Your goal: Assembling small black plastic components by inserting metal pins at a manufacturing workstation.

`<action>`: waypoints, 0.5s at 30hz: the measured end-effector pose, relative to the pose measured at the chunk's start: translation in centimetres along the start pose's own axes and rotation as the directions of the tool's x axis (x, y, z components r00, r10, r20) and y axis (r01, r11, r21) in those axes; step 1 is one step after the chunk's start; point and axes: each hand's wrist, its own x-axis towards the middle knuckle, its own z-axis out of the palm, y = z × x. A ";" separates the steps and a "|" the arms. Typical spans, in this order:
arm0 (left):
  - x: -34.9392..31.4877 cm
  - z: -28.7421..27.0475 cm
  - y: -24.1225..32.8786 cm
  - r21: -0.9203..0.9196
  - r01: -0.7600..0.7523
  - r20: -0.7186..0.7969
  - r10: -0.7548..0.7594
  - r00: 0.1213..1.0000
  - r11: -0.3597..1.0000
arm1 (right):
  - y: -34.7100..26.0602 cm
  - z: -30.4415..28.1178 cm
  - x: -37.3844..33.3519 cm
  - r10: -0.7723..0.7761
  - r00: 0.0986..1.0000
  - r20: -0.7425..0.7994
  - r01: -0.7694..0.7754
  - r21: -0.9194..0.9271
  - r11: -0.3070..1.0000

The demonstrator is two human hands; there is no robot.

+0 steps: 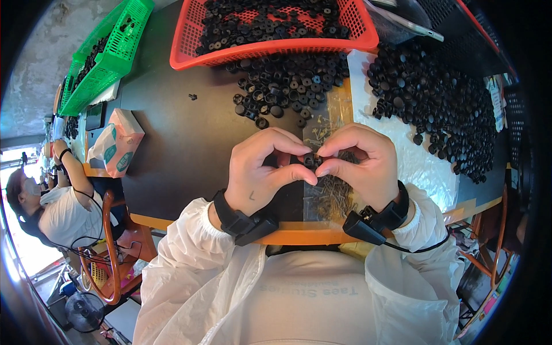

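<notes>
A small round black plastic part (312, 161) is pinched between both my hands above the table's near edge. My left hand (259, 167) grips it from the left with thumb and forefinger. From the other side, the thumb and forefinger of my right hand (368, 160) close on the same part. Under my hands lies a heap of thin metal pins (334, 198), partly covered by my right hand. Just beyond them, loose black round caps (276, 92) are spread over the dark table (172, 155).
A red basket (276, 49) of black parts stands at the far side. More black caps (425, 98) pile on white sheeting (420, 172) at right. At left are a tissue pack (123, 141), a green basket (103, 69) and a seated person (69, 213).
</notes>
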 end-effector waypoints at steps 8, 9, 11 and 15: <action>-0.1 0.0 0.1 -0.016 0.018 -0.018 -0.018 1.000 1.000 | 0.1 0.3 0.1 -0.116 0.993 -0.001 0.116 0.048 0.992; -0.1 0.0 0.0 -0.030 0.010 -0.027 -0.011 1.000 1.000 | -0.1 0.3 -0.1 -0.087 0.996 0.008 0.086 0.070 0.994; 0.0 0.0 0.0 -0.017 -0.004 -0.033 0.004 0.999 1.000 | -0.6 0.5 -0.2 -0.041 0.999 -0.003 0.041 0.098 0.994; 0.0 0.0 0.0 -0.005 -0.008 -0.048 0.007 0.999 1.000 | -0.4 0.3 -0.3 0.024 1.000 0.013 -0.026 0.205 0.978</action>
